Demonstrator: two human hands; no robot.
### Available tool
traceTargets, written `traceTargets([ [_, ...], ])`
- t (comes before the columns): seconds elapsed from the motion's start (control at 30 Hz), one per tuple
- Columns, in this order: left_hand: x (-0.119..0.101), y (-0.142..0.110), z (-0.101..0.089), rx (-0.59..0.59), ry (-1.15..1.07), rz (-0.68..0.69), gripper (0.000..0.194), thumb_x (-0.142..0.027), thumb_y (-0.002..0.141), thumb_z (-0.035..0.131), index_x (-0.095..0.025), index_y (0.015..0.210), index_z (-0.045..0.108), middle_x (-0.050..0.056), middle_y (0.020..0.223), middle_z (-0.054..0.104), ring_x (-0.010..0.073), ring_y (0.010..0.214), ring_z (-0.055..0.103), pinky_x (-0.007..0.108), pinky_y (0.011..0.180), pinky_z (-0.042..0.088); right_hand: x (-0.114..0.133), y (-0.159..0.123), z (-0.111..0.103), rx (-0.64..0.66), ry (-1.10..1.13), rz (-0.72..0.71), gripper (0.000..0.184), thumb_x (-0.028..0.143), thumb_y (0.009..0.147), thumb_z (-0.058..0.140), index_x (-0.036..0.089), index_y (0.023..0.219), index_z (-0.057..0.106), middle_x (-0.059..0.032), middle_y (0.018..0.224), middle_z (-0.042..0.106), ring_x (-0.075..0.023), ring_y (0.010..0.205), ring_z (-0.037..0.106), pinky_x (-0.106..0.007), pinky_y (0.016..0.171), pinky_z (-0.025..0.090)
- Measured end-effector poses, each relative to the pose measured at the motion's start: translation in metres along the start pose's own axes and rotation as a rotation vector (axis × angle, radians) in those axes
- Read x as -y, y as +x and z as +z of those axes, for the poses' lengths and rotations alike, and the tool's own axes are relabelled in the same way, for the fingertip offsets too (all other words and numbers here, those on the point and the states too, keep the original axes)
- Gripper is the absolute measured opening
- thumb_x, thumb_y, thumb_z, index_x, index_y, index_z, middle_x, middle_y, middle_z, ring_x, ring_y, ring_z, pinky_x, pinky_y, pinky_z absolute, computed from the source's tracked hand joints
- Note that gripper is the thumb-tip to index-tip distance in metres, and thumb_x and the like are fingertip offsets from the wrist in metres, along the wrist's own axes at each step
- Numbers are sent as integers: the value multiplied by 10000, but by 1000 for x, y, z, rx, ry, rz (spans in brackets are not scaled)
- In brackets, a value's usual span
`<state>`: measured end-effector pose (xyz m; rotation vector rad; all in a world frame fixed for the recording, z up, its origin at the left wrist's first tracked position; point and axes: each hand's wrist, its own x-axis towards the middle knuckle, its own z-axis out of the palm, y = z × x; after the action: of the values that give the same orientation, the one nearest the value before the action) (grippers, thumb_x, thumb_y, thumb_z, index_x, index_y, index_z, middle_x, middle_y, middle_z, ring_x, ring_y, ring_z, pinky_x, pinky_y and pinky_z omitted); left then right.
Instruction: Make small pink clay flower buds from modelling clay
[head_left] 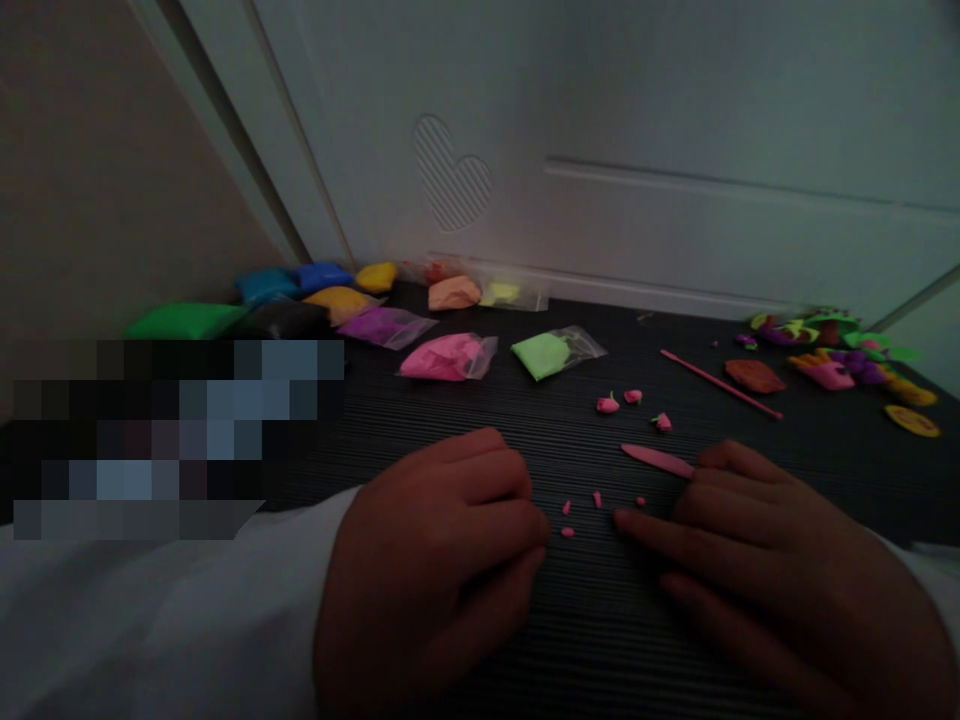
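Observation:
My left hand point(435, 560) is closed on the dark ridged surface, its fingers curled and their tips pressed together; whatever they pinch, if anything, is hidden. A pink clay knife point(656, 459) sticks out from the curled fingers of my right hand point(757, 550). The index finger of that hand stretches to the left, its tip beside a small pink clay ball point(640, 501). Between the hands lie tiny pink clay bits point(597, 499). Beyond the knife are three small pink clay rosebuds point(607, 404) with green parts.
Bags of coloured clay, among them pink clay point(442, 358) and light green clay point(551, 354), lie at the back and left. A thin pink stick tool point(720, 383) and a reddish-brown lump point(754, 376) lie right, near colourful clay pieces point(832, 370). A white panel point(637, 240) stands behind.

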<state>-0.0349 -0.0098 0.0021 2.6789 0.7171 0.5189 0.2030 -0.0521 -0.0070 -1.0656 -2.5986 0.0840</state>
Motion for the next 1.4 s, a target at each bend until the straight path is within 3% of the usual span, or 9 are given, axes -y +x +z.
traceTargets([
  [0.27, -2, 0, 0, -10, 2, -20, 174, -121, 787, 451, -158, 802, 620, 25, 709, 480, 151, 679, 391, 280, 575, 335, 1, 1, 0, 53, 21, -31, 340, 199, 783, 502, 224, 1120, 543, 0, 685, 523, -154, 622, 462, -379, 641, 297],
  [0.87, -1, 0, 0, -5, -7, -9, 167, -111, 774, 463, -156, 800, 622, 25, 707, 477, 150, 682, 389, 279, 575, 329, 1, -1, -2, 10, 0, -38, 264, 217, 822, 469, 183, 1064, 569, -4, 667, 534, -152, 616, 476, -395, 661, 311],
  [1.07, -1, 1, 0, -2, 9, -7, 172, -118, 777, 455, -154, 780, 623, 24, 703, 474, 149, 675, 386, 282, 574, 331, 2, 0, -2, 68, 36, -71, 290, 221, 792, 499, 205, 1074, 564, 1, 674, 525, -148, 621, 467, -386, 649, 310],
  [1.23, -1, 0, 0, -5, 9, -13, 163, -115, 773, 464, -155, 793, 621, 22, 707, 474, 149, 679, 390, 279, 568, 327, 1, 0, -1, 13, 16, -18, 296, 225, 810, 482, 175, 1093, 550, -14, 710, 550, -158, 642, 488, -389, 667, 313],
  [1.4, 0, 0, 0, -9, 1, -1, 166, -119, 779, 460, -160, 801, 619, 27, 708, 485, 147, 678, 396, 267, 571, 341, 1, -2, -2, 16, 36, -63, 245, 191, 811, 470, 195, 1028, 584, 3, 647, 524, -140, 601, 478, -378, 656, 323],
])
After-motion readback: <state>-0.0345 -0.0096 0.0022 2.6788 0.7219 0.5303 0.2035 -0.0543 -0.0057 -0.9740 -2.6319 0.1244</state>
